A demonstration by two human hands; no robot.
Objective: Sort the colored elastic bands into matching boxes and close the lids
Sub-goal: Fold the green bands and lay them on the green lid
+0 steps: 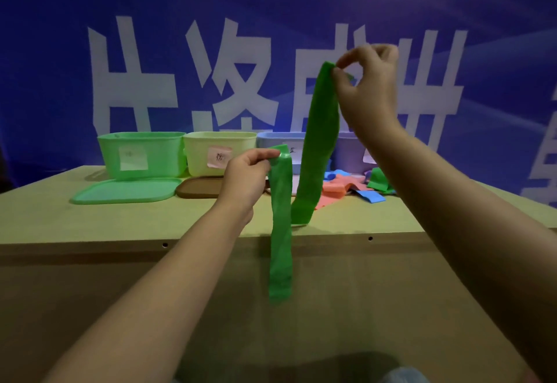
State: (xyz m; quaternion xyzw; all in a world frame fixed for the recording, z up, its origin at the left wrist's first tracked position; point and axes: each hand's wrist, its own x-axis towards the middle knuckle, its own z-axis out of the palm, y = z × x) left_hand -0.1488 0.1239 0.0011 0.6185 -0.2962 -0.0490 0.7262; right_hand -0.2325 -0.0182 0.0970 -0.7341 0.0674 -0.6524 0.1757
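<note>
My right hand [366, 90] pinches the top end of a long green elastic band [316, 147], held high so that it hangs to the table. My left hand [247, 177] pinches the top of a second green band [281, 232] that dangles past the table's front edge. An open green box [143, 155] stands at the back left with its green lid [126, 191] lying flat in front. To its right stand a pale yellow box [220, 153], a blue box [280, 144] and a purple box [351, 153].
A heap of orange, blue and green bands [352, 186] lies in front of the blue and purple boxes. A brown lid [199, 188] rests before the yellow box. The wooden table [90, 220] ends at a front edge just below my left hand. A blue banner fills the background.
</note>
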